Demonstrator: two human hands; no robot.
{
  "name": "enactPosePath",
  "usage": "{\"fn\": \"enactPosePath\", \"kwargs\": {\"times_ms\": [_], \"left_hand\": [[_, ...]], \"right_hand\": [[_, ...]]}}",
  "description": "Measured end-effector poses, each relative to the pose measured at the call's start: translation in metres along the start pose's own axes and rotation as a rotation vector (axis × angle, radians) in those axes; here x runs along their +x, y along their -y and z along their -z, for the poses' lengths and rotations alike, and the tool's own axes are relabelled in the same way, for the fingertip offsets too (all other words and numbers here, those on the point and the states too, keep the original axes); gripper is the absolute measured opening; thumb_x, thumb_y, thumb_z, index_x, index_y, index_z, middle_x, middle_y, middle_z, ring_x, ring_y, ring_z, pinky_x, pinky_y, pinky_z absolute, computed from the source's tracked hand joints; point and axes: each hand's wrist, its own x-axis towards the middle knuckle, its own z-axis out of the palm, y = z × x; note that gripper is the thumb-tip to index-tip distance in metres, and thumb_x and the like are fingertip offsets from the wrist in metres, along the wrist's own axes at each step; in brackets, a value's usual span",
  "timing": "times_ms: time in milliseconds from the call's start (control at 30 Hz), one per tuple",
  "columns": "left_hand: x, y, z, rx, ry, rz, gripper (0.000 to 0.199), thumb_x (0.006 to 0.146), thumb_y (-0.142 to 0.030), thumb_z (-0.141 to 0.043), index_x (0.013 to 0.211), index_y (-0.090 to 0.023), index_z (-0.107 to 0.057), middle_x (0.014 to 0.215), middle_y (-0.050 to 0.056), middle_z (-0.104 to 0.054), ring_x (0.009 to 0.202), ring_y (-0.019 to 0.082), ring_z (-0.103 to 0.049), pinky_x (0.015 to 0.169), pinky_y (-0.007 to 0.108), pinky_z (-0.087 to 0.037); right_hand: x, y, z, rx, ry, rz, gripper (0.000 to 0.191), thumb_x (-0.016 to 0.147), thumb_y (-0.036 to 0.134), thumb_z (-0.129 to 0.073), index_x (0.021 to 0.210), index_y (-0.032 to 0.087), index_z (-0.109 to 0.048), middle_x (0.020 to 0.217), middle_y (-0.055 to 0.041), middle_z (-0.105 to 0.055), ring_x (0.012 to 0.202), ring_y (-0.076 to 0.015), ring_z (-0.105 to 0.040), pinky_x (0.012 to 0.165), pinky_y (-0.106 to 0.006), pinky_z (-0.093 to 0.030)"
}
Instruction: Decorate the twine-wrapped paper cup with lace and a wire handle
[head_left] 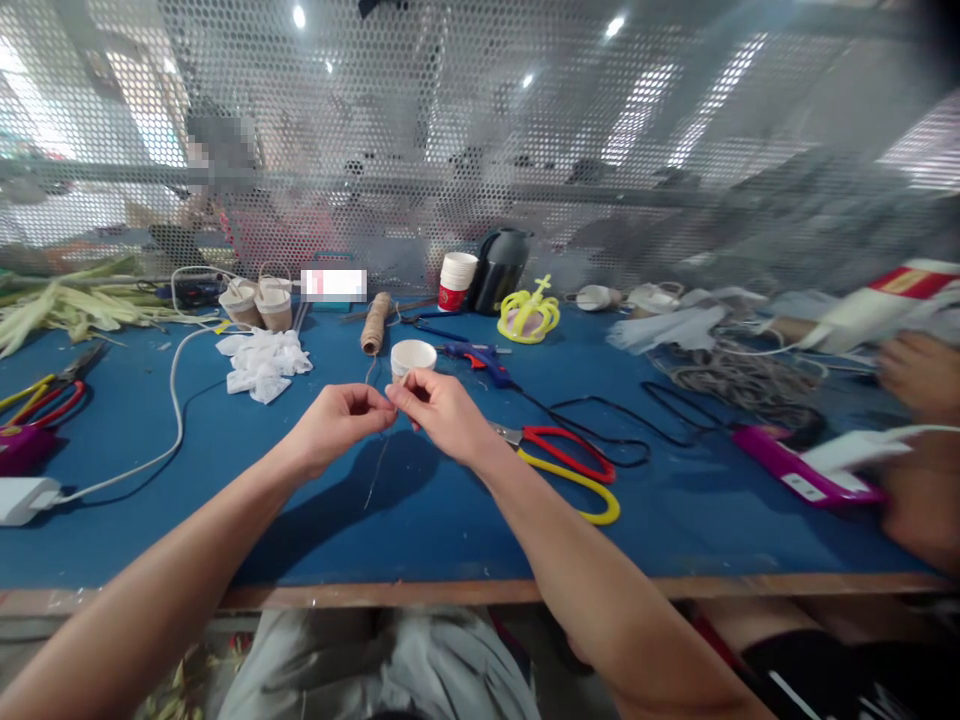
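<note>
My left hand [341,420] and my right hand [435,405] meet above the middle of the blue table, fingertips pinched close together. Between them runs a thin twine [377,470], its loose end hanging below the fingers. Behind my hands a twine spool [376,325] lies on its side, and a strand comes down from it toward my fingers. A white paper cup [413,356] stands just beyond my right hand and is partly hidden by it. Scissors [570,455] with one red and one yellow handle lie right of my right wrist.
A blue glue gun [480,362] trails a black cord. Behind it are stacked cups [456,280], a dark kettle [504,270] and a yellow crown [529,312]. White gloves [266,362] lie left. A purple power strip [802,470] and another person's arm [926,450] are at the right.
</note>
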Motion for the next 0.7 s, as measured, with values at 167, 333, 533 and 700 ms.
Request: {"fn": "enactPosePath", "kwargs": {"times_ms": [167, 333, 533, 700], "left_hand": [[0.0009, 0.0019, -0.0009, -0.033, -0.005, 0.027, 0.019, 0.062, -0.026, -0.065, 0.058, -0.012, -0.053, 0.053, -0.005, -0.045, 0.047, 0.004, -0.034, 0.045, 0.02, -0.023], [0.0007, 0.0012, -0.0001, -0.184, 0.093, 0.113, 0.022, 0.062, -0.029, -0.066, 0.06, -0.012, -0.052, 0.051, -0.006, -0.043, 0.042, 0.002, -0.029, 0.042, 0.02, -0.018], [0.0002, -0.001, 0.0052, -0.106, 0.131, 0.1, 0.02, 0.064, -0.029, -0.064, 0.064, -0.012, -0.055, 0.054, -0.005, -0.045, 0.044, 0.003, -0.03, 0.043, 0.021, -0.019], [-0.0007, -0.0045, 0.0071, 0.036, 0.113, 0.083, 0.019, 0.065, -0.03, -0.06, 0.066, -0.012, -0.055, 0.055, -0.005, -0.045, 0.046, 0.004, -0.031, 0.044, 0.021, -0.02]], "right_hand": [[0.0, -0.0024, -0.0031, 0.047, -0.025, -0.008, 0.029, 0.075, 0.04, -0.054, 0.06, 0.016, -0.044, 0.053, 0.0053, -0.042, 0.045, -0.0064, -0.038, 0.046, -0.022, -0.031], [0.0005, -0.0008, -0.001, 0.325, 0.105, -0.009, 0.029, 0.075, 0.043, -0.054, 0.069, 0.016, -0.048, 0.061, 0.0033, -0.047, 0.05, -0.0075, -0.043, 0.047, -0.022, -0.035], [0.0009, 0.0013, 0.0016, 0.227, 0.069, -0.007, 0.028, 0.075, 0.041, -0.055, 0.065, 0.016, -0.047, 0.056, 0.005, -0.044, 0.046, -0.0062, -0.041, 0.046, -0.021, -0.034], [0.001, 0.0012, 0.0015, 0.12, 0.04, -0.029, 0.027, 0.078, 0.038, -0.052, 0.064, 0.016, -0.045, 0.052, 0.0061, -0.042, 0.043, -0.0058, -0.04, 0.045, -0.021, -0.032]]}}
